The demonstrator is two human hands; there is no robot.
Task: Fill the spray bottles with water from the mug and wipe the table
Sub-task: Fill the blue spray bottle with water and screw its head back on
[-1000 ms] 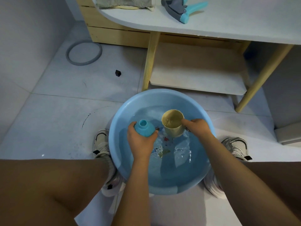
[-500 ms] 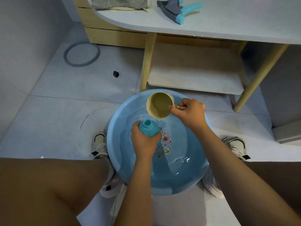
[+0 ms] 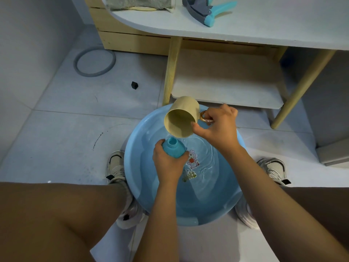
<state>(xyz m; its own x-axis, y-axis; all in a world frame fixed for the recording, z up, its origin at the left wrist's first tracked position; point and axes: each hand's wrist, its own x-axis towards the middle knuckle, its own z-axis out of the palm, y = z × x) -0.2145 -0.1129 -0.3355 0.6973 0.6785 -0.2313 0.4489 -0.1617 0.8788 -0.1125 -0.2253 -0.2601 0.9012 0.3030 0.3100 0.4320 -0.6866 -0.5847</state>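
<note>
My left hand (image 3: 167,163) grips a blue spray bottle (image 3: 173,148) with its neck uncapped, held upright over the light blue basin (image 3: 136,148) of water on the floor. My right hand (image 3: 217,127) holds the tan mug (image 3: 181,118) by its handle, tipped steeply with its mouth just above the bottle's neck. A thin stream of water runs from the mug's rim toward the bottle's opening. The bottle's grey and blue spray head (image 3: 204,11) lies on the white table (image 3: 264,29). A grey cloth (image 3: 139,2) lies at the table's left end.
The basin sits between my feet in pale sneakers (image 3: 272,169) on a tiled floor. A wooden table leg (image 3: 171,72) and a low shelf (image 3: 226,86) stand just behind the basin. A grey ring (image 3: 94,61) and a small black object (image 3: 134,85) lie on the floor.
My right hand lifted the mug out of the basin's water, raised it and tipped it over the bottle's neck. My left hand kept the bottle almost still.
</note>
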